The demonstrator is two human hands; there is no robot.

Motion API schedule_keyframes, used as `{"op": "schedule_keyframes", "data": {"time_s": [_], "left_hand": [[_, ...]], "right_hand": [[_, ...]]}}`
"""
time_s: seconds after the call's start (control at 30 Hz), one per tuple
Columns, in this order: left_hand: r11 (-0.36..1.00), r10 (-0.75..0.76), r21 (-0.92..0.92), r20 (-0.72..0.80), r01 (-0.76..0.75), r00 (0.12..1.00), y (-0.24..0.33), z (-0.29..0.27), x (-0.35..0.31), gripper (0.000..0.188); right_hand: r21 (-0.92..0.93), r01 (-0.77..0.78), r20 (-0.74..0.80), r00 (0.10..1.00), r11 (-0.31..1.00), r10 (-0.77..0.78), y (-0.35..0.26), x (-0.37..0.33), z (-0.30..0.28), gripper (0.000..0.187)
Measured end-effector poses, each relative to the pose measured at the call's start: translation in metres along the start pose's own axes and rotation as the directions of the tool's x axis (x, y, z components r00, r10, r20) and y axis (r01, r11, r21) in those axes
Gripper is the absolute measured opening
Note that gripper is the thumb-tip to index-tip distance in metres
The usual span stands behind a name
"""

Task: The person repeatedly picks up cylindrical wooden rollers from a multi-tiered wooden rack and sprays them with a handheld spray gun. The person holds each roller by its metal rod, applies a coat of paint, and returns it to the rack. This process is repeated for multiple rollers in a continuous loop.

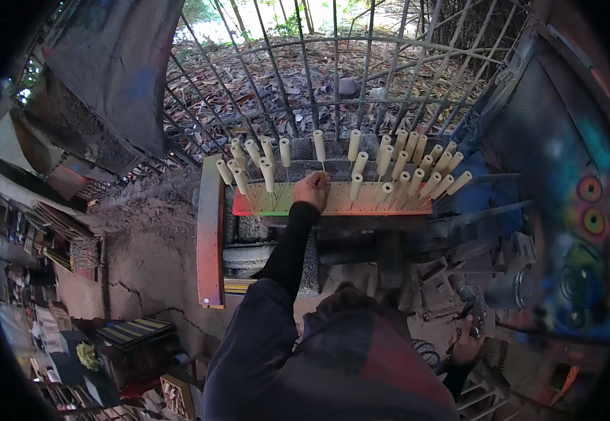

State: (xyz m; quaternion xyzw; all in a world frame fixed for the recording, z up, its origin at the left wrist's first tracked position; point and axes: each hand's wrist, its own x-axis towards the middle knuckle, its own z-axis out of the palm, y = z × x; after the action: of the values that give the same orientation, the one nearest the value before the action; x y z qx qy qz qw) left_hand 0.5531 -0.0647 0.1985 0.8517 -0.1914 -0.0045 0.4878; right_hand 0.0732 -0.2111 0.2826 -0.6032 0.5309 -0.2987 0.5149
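Head view: left hand (312, 191) is over the long, narrow board stained red, orange and green (270, 205), grip pinched around the thin stick (324, 167) that carries one pale cream hollow cylinder (319, 145). Key relation: that cylinder sits just beyond the left grip, toward the fence of dark metal bars (336, 84), fingers on the stick and apart from the cylinder itself. Its long axis runs near upright in frame, roughly in line with the stick. Can't tell if the stick's foot is seated in the board; the hand hides it. Left hand is clearly the nearer one. Right hand (466, 344) is well apart, low on the right, grip wrapped around the handle of a grey metal spray gun (475, 309); exact finger placement too small to read. More pale cylinders on sticks flank the held one: a smaller cluster (267, 170) to its left, a denser one (384, 160) to its right, several leaning outward, at least partly lens bend. Long orange-red plank (210, 238) lies just beside the board's left end, running crosswise to it.
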Motion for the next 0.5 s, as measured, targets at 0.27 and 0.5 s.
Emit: {"op": "schedule_keyframes", "data": {"time_s": [0.27, 0.5], "left_hand": [[0.991, 0.090, 0.098, 0.007, -0.090, 0.996, 0.003, -0.003, 0.002, 0.012], [0.983, 0.161, 0.090, 0.027, -0.162, 0.987, -0.018, 0.005, 0.006, 0.010]], "right_hand": [[0.099, -0.064, 0.051, 0.997, 0.993, 0.059, -0.042, -0.016, 0.025, 0.029], [0.023, -0.113, 0.013, 0.994, 0.993, 0.113, -0.011, -0.011, 0.017, 0.031]]}}
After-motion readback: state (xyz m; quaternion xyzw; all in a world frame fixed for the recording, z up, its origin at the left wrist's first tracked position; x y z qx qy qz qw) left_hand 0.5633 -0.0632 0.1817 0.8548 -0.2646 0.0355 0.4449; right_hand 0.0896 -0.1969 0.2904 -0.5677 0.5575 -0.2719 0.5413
